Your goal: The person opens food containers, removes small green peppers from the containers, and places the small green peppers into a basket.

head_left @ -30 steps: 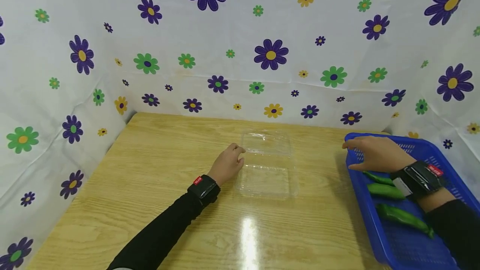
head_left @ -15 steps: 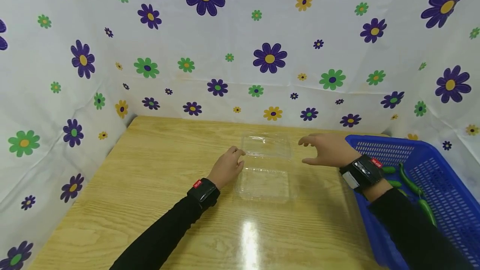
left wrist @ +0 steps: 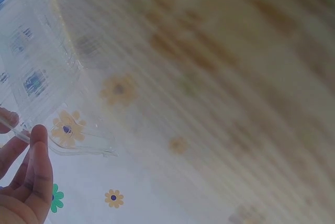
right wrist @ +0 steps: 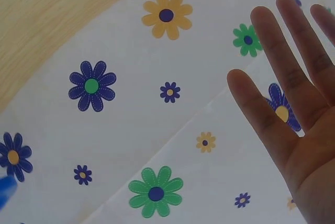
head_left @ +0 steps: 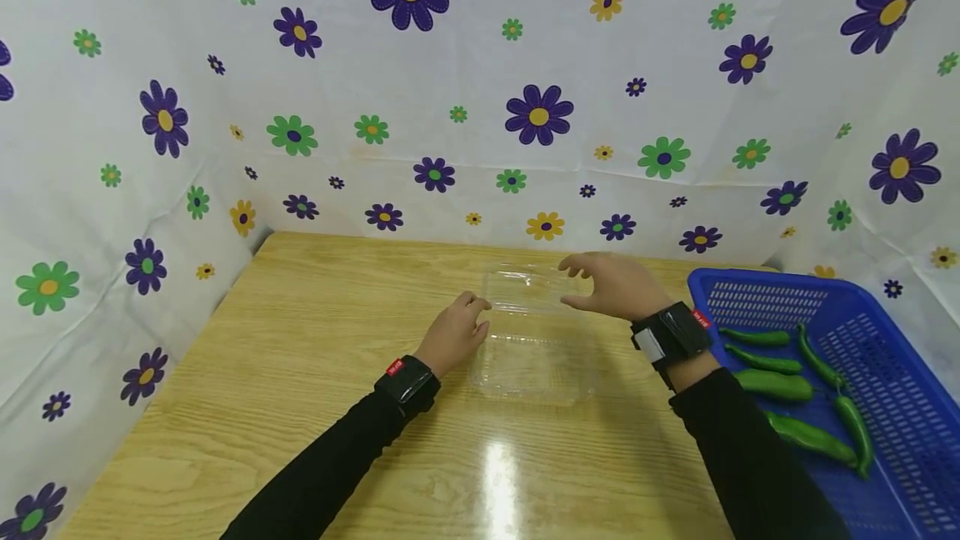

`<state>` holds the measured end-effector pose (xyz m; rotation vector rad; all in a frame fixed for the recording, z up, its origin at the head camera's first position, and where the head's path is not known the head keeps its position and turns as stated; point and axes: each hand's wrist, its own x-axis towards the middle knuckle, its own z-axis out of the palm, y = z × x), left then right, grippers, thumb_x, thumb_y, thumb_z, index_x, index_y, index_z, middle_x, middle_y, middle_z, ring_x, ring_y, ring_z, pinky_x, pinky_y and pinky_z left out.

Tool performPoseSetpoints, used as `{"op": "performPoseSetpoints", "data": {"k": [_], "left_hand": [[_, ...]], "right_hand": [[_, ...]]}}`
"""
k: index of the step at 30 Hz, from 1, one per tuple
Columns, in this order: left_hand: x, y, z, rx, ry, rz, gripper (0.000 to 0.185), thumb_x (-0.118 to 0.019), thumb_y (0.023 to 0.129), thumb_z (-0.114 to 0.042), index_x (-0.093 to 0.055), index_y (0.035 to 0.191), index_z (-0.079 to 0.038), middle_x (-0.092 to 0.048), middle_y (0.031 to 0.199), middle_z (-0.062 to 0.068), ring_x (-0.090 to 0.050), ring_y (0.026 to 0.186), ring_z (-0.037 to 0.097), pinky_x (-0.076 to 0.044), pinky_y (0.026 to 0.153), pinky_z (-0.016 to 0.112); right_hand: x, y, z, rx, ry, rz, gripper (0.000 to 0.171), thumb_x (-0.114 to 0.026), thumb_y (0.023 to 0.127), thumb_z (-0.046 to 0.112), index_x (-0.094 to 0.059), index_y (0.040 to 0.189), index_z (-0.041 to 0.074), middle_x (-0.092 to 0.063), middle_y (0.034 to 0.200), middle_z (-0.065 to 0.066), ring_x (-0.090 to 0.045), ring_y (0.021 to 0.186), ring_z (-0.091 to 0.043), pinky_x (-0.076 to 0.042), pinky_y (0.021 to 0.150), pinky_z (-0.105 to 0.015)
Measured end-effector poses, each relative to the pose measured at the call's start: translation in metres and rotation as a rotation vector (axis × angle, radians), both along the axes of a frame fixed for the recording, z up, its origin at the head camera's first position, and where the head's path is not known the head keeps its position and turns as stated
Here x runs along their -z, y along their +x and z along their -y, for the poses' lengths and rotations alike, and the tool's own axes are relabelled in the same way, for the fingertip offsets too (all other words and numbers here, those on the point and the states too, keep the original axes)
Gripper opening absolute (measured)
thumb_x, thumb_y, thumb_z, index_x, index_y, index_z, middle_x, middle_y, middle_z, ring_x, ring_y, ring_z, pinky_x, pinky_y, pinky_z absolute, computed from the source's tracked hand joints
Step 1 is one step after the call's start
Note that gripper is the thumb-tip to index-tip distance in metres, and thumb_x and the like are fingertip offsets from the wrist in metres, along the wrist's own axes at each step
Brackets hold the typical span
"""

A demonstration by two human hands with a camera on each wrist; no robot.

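Note:
A clear plastic clamshell container (head_left: 528,367) lies opened out on the table, its lid (head_left: 517,286) toward the back wall. At its left side my left hand (head_left: 453,336) pinches the plastic edge; the left wrist view shows thumb and fingers (left wrist: 39,156) on either side of that thin rim. My right hand (head_left: 611,283) is at the right side of the lid, thumb and fingers apart with nothing between them. In the right wrist view its fingers (right wrist: 285,51) are spread and fairly straight. Whether it touches the lid I cannot tell.
A blue plastic basket (head_left: 716,280) stands at the right of the wooden table (head_left: 315,407). Several green peppers (head_left: 780,386) lie inside it. A white cloth with printed flowers (head_left: 465,57) hangs behind and at both sides.
My right hand has moved left from over the blue basket to the right side of the lid. The peppers under it have come into view. My left hand has stayed put.

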<state>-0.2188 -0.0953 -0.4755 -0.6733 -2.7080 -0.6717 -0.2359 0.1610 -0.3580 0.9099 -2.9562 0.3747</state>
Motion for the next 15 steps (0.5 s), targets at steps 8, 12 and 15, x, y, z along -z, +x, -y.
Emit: {"op": "performPoseSetpoints", "data": {"k": [8, 12, 15], "left_hand": [[-0.002, 0.002, 0.000, -0.002, 0.002, -0.001, 0.024, -0.062, 0.089, -0.009, -0.062, 0.112, -0.002, -0.058, 0.099, 0.012, -0.053, 0.068, 0.011, -0.049, 0.061, 0.024], [-0.003, 0.002, 0.002, -0.027, -0.021, -0.022, 0.025, -0.062, 0.090, -0.013, -0.063, 0.112, -0.003, -0.059, 0.098, 0.011, -0.056, 0.070, 0.013, -0.050, 0.063, 0.027], [-0.011, -0.001, 0.003, -0.063, -0.033, -0.059, 0.025, -0.061, 0.091, -0.017, -0.063, 0.111, -0.003, -0.060, 0.100, 0.012, -0.060, 0.073, 0.017, -0.053, 0.065, 0.029]], "right_hand": [[0.006, 0.001, 0.001, 0.093, -0.113, -0.038, 0.046, -0.069, 0.083, 0.038, -0.062, 0.120, 0.011, -0.069, 0.108, -0.009, -0.066, 0.096, -0.025, -0.054, 0.080, -0.043], [0.014, 0.003, -0.001, 0.127, -0.144, -0.075, 0.045, -0.069, 0.083, 0.037, -0.063, 0.119, 0.010, -0.070, 0.107, -0.009, -0.066, 0.094, -0.026, -0.054, 0.078, -0.042], [0.017, 0.004, -0.004, 0.152, -0.172, -0.086, 0.043, -0.068, 0.085, 0.035, -0.063, 0.119, 0.009, -0.069, 0.106, -0.011, -0.066, 0.094, -0.027, -0.054, 0.077, -0.043]]}}
